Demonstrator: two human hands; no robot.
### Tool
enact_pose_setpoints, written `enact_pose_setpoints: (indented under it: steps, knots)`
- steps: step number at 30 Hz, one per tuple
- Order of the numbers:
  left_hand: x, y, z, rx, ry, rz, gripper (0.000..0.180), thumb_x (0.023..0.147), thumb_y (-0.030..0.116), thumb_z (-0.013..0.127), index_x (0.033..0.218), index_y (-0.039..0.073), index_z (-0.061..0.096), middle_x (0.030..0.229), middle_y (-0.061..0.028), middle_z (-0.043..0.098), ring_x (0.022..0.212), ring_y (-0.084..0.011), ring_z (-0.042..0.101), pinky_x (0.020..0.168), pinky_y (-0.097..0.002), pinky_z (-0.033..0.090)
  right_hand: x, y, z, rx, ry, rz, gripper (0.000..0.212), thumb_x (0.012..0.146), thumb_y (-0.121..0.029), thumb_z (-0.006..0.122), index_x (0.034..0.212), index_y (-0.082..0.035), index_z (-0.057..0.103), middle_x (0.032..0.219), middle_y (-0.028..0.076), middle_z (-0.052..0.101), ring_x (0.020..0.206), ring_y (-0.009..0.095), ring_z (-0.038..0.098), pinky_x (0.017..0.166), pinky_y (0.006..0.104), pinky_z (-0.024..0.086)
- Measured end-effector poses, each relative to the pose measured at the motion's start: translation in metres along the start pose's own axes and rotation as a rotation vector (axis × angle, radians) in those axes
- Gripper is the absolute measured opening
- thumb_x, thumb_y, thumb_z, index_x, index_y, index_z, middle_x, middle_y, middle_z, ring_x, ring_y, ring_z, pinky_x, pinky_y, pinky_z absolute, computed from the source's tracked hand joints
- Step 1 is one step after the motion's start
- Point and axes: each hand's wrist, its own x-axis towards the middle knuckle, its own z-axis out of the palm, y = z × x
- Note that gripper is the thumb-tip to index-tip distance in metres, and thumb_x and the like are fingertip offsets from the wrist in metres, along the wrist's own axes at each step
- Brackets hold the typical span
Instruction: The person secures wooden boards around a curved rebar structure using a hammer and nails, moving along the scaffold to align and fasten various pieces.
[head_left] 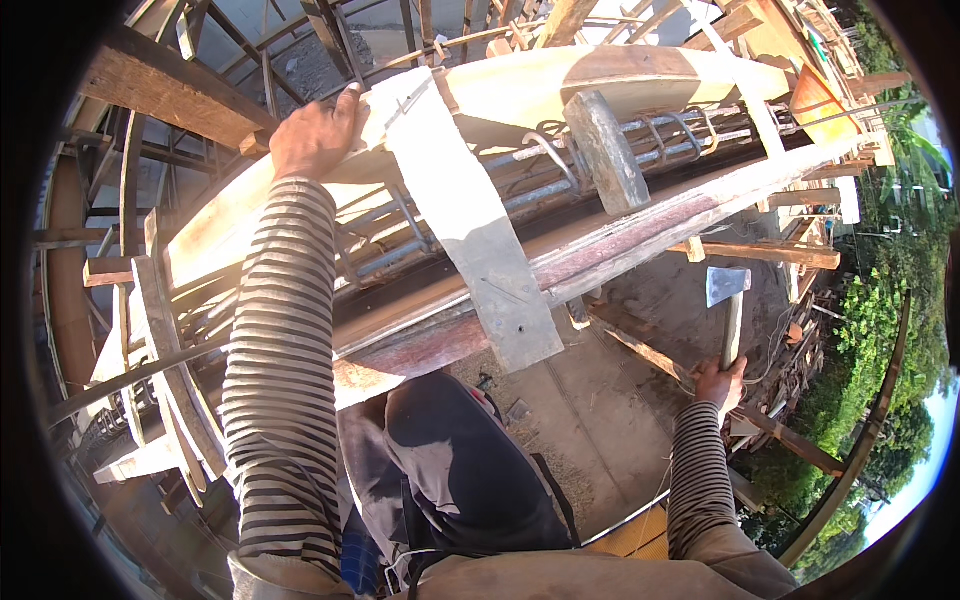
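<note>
My left hand (318,130) grips the upper edge of the far plywood formwork panel (490,85), its fingers partly hidden over the edge. Beside it, a pale flat board (455,200) lies across the long trough, from the far panel over the near side (640,235). Out to the right, my right hand (720,385) is closed around the wooden handle of a hatchet (730,295), held upright with its metal head at the top. The hatchet is apart from the formwork.
Steel reinforcing bars (540,165) run inside the trough. A short timber block (607,150) lies across it. Wooden props and braces (770,253) stick out at right, and a thick beam (170,85) at upper left. The ground (600,400) shows far below.
</note>
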Motion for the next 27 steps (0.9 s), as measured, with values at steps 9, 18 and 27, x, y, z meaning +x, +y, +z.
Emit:
enact_pose_setpoints:
  steps: [9, 18, 27]
  knots:
    - [-0.020, 0.010, -0.013, -0.169, 0.053, 0.008, 0.085, 0.098, 0.069, 0.027, 0.087, 0.001, 0.077, 0.084, -0.0257, 0.072, 0.091, -0.0418, 0.070, 0.084, -0.0493, 0.051, -0.009, -0.005, -0.003, 0.145, 0.089, 0.071, 0.031, 0.078, -0.033, 0.064, 0.097, -0.011, 0.052, 0.088, 0.018, 0.069, 0.085, 0.044, 0.069, 0.076, 0.0543, 0.052]
    - [-0.022, 0.014, -0.021, -0.150, 0.052, -0.018, 0.069, 0.099, 0.061, 0.037, 0.096, 0.006, 0.079, 0.094, -0.0243, 0.073, 0.097, -0.0418, 0.070, 0.089, -0.0483, 0.052, -0.004, 0.004, 0.005, 0.156, 0.133, 0.046, 0.038, 0.077, -0.040, 0.065, 0.097, -0.011, 0.052, 0.087, 0.017, 0.070, 0.084, 0.043, 0.069, 0.075, 0.0532, 0.052]
    - [-0.017, 0.007, -0.018, -0.116, 0.012, -0.026, 0.071, 0.099, 0.063, 0.032, 0.096, 0.008, 0.079, 0.096, -0.0246, 0.073, 0.098, -0.0428, 0.069, 0.088, -0.0505, 0.052, 0.001, 0.013, 0.024, 0.180, 0.148, 0.021, 0.034, 0.077, -0.038, 0.064, 0.093, -0.012, 0.050, 0.083, 0.018, 0.068, 0.082, 0.044, 0.067, 0.074, 0.0545, 0.050]
